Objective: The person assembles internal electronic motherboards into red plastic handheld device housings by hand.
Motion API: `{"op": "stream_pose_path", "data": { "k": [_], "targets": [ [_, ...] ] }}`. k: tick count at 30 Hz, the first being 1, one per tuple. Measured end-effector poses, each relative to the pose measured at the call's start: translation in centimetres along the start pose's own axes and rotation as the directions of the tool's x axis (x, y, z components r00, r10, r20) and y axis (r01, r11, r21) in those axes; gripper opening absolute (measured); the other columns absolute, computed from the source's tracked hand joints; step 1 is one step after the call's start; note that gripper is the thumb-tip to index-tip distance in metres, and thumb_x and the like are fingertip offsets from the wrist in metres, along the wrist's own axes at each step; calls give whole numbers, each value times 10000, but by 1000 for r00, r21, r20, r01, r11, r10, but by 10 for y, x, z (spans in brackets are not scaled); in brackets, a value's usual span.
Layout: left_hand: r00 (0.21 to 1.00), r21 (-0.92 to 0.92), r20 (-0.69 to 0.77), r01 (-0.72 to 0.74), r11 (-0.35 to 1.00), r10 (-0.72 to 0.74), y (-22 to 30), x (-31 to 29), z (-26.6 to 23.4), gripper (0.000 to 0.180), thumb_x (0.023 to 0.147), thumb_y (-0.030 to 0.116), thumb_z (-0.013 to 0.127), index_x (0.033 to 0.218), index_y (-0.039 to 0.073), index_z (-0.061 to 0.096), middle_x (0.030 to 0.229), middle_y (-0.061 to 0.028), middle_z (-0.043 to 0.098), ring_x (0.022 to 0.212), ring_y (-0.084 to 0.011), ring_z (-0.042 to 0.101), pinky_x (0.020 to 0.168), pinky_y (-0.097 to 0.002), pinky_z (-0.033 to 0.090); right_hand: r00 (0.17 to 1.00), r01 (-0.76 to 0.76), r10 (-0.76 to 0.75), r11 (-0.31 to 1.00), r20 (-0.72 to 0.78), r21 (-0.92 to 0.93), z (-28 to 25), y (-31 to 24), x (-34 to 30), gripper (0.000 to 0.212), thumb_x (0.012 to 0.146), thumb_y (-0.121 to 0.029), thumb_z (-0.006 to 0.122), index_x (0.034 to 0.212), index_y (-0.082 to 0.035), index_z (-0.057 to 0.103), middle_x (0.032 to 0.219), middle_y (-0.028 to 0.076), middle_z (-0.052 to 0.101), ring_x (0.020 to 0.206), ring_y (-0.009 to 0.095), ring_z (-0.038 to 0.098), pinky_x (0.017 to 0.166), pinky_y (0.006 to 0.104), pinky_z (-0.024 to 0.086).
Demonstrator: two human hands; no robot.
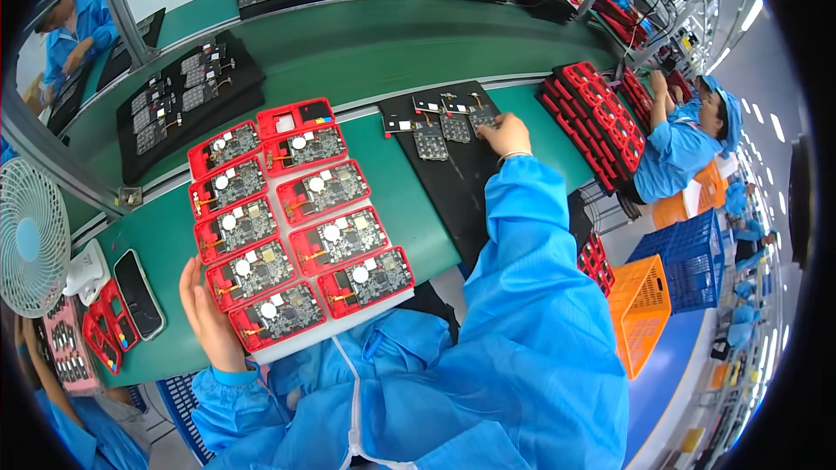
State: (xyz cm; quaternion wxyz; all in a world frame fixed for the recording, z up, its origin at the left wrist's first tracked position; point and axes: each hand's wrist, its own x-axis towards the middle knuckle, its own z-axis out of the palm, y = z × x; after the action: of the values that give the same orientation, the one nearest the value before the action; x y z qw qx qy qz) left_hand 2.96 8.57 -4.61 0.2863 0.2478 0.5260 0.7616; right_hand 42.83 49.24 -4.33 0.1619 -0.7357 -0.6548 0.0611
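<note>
In front of me a white tray (383, 303) carries two columns of red plastic housings (338, 242). Most hold a green-grey circuit board with a round white disc. The far right housing (296, 118) shows no such board. Along the tray's left edge lies my left hand (209, 318), its fingers stretched out against the side. My right hand (505, 135) reaches forward to a black mat (453, 178) and pinches the edge of a small keypad board (481, 118). Several similar keypad boards (430, 143) with black display parts lie beside it.
More boards lie on black foam (192, 109) at the far left. A white fan (33, 235), a phone (139, 294) and red frames (109, 326) are at left. Stacked red trays (601, 122) stand at right near a co-worker (692, 139), beyond orange (640, 313) and blue crates (684, 261).
</note>
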Motion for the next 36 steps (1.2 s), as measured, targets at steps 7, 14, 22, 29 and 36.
{"op": "stream_pose_path", "data": {
  "k": [7,14,22,29,36],
  "targets": [
    [1000,-1,-28,-7,1000,7,4,0,2,445,1071,224,420,1465,26,363,1533,-168,358,1367,-266,440,1133,-392,391,966,209,-236,954,104,216,-9,-25,13,368,657,-208,848,918,-73,627,868,126,714,859,293,707,787,395,556],
    [1000,15,-25,3,1000,-3,2,0,1,424,1057,161,425,1455,22,379,1535,-150,359,1373,-254,428,1122,-371,401,916,396,-401,903,-3,167,4,-46,10,484,713,-178,775,1116,-88,523,990,215,683,979,399,657,851,462,522],
    [990,289,-36,-120,950,136,53,-8,8,292,1015,165,503,1272,31,534,1434,-154,490,1294,-242,497,1064,-383,405,802,-497,-462,-167,377,852,-41,-84,-56,377,935,-269,646,1236,-79,520,1000,150,695,823,239,679,698,372,546],
    [770,395,584,-546,739,257,119,-10,114,345,714,50,831,1030,27,695,1091,-139,686,1018,-307,665,885,-388,533,575,-579,-733,-50,364,814,-93,-168,-244,703,954,-240,560,1560,-169,212,1183,246,619,927,269,681,758,393,587],
    [606,455,519,-793,405,603,90,-6,135,218,708,-35,785,910,19,723,972,-113,712,857,-307,678,782,-387,539,528,-652,-782,-123,331,748,-91,-188,-270,547,938,-111,587,1452,-101,398,1191,109,637,1039,168,635,882,309,527]
  ]
}}
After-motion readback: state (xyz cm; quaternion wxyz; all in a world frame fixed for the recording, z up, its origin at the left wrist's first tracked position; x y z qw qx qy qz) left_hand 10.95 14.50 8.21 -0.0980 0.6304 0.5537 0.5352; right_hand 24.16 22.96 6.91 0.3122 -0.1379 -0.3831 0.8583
